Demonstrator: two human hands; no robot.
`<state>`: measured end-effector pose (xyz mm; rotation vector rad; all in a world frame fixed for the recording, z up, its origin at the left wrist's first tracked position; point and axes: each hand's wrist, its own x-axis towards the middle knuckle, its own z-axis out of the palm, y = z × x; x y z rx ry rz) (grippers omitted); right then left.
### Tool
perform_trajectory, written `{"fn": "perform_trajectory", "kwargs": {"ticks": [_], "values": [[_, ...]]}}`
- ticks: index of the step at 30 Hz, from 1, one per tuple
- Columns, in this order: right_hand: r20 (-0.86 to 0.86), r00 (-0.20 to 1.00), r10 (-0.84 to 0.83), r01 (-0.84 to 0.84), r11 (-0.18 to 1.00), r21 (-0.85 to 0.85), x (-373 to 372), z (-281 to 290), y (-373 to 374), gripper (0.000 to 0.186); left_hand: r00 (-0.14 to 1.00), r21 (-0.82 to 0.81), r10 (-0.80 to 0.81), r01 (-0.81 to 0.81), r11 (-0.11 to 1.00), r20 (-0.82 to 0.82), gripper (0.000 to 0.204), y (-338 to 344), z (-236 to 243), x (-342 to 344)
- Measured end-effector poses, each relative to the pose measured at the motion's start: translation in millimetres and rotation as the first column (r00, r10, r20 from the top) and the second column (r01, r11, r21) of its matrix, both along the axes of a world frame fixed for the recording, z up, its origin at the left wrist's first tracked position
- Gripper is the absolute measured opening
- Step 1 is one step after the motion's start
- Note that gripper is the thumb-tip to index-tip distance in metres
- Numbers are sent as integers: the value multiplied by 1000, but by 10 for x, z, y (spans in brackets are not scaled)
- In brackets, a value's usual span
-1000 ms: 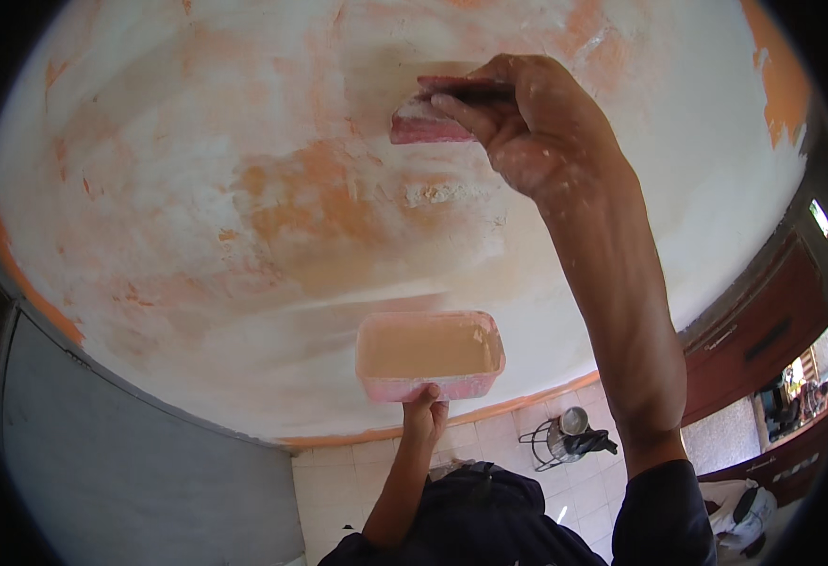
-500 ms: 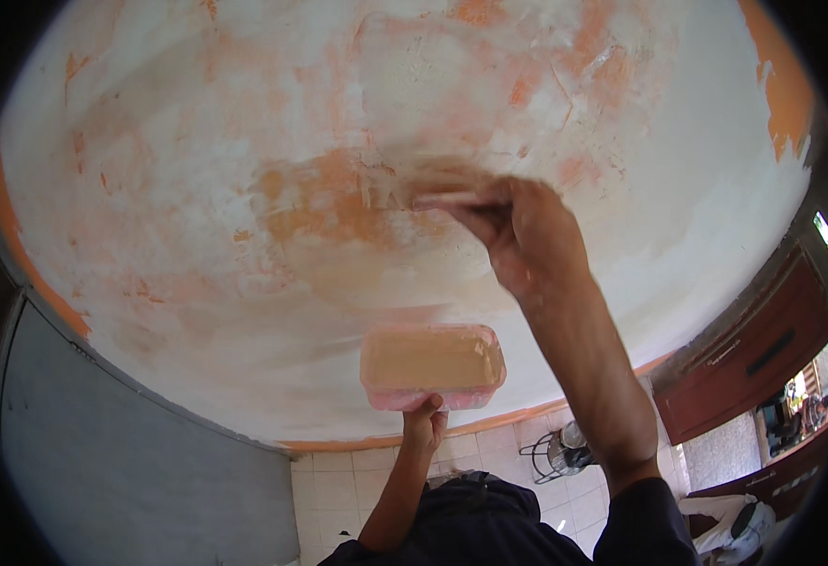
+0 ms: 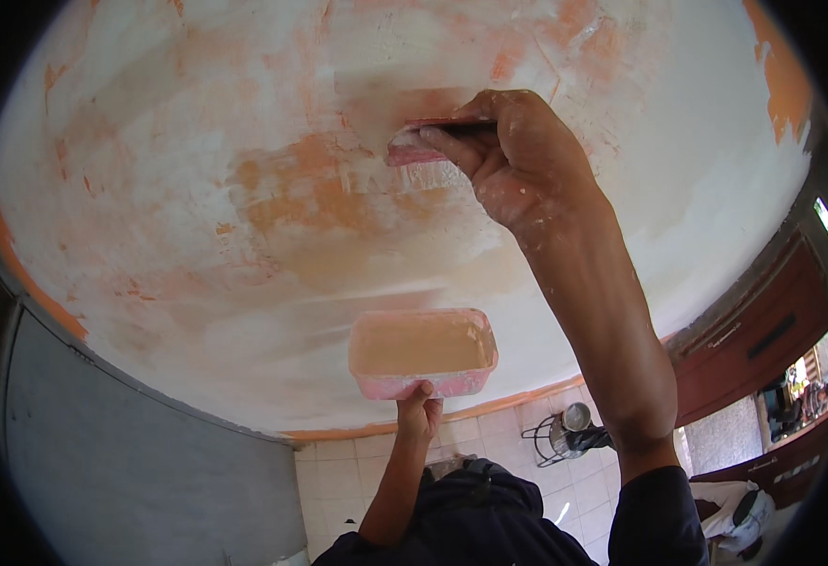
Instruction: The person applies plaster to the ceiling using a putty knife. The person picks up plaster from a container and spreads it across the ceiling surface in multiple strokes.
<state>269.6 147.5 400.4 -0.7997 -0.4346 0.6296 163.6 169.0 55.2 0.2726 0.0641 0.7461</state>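
Observation:
My left hand holds a pink rectangular plastic tub from its near side, thumb against the wall. Tan material or residue shows inside; I cannot tell which. Up at the wall, my right hand is closed on a flat pinkish-red spreader with pale smears. The spreader is against or very close to the wall, just above a patch of bare orange-brown. Whitish specks mark the right hand and forearm. The wall is coated unevenly in white and beige, with orange showing through.
A grey panel stands at the left. To the right are a dark red door-like panel and a round-topped stool with a metal container on it. A white cloth-like bundle lies low right. Pale tiles cover the floor.
My right hand has moved up along the wall, and the spreader now shows clearly instead of blurred. The tub in my left hand sits slightly higher and further left in view.

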Motion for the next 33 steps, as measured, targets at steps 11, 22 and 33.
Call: {"fn": "perform_trajectory", "kwargs": {"ticks": [11,22,33], "values": [[-95,995,26,-24,999,22,-42,-708,-610,20,997,171,77,-78,982,9,53,-25,-248,-108],[164,949,-270,262,963,64,-195,-1157,-624,20,997,141,28,-18,990,-72,50,-40,-432,-334],[721,-477,-503,652,347,674,52,-1241,-50,28,997,111,59,-53,992,-44,49,-46,-288,-364]]}}
